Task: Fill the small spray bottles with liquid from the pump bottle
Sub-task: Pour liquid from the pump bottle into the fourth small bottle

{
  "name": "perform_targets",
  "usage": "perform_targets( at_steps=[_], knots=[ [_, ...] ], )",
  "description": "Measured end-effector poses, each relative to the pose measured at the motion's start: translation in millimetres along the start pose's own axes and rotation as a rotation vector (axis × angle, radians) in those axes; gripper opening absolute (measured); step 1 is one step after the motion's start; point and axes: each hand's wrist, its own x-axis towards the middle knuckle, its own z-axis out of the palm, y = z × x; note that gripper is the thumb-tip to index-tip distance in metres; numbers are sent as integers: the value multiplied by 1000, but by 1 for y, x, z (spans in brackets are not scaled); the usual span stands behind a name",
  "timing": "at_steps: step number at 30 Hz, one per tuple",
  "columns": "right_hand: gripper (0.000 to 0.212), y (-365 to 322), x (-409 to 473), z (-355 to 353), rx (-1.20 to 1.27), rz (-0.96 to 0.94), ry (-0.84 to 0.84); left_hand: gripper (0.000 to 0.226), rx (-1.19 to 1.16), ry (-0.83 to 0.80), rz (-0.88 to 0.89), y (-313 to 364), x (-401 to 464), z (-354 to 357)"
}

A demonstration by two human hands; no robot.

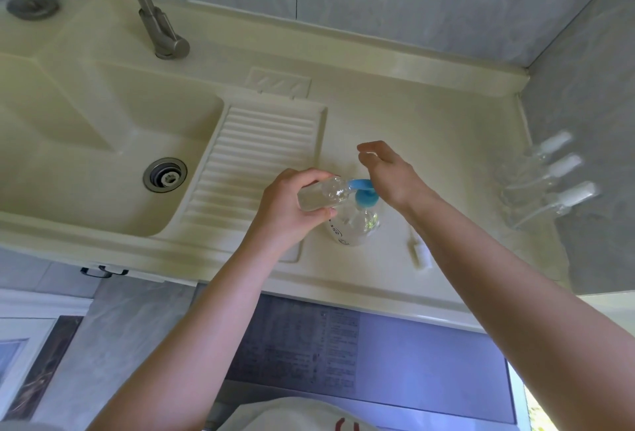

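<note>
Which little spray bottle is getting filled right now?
The capless small bottle held by the left hand at the blue pump spout; the three others stand capped by the wall.

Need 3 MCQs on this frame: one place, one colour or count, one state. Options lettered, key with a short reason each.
1. Where does the pump bottle stand?
A. in the sink basin
B. on the counter right of the ribbed drainboard
C. on the floor

2. What colour is the pump head?
A. red
B. blue
C. black

3. How is the small spray bottle in the left hand?
A. upright with its cap on
B. lying on the counter
C. tilted, its open mouth at the pump spout

Key: 1 B, it sits on the counter beside the drainboard. 2 B, the head is plainly blue. 3 C, the left hand holds it sideways against the spout while the right hand rests on the pump.
</note>
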Motion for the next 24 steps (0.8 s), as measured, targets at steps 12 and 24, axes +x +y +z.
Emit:
perform_targets(
  at_steps=[12, 24],
  knots=[
    [37, -1, 1, 0, -23, 4, -19, 48, -3, -17, -8, 1, 0, -1],
    [38, 2, -2, 4, 5, -10, 46, 46, 20, -1, -18, 4, 0, 1]
  ],
)
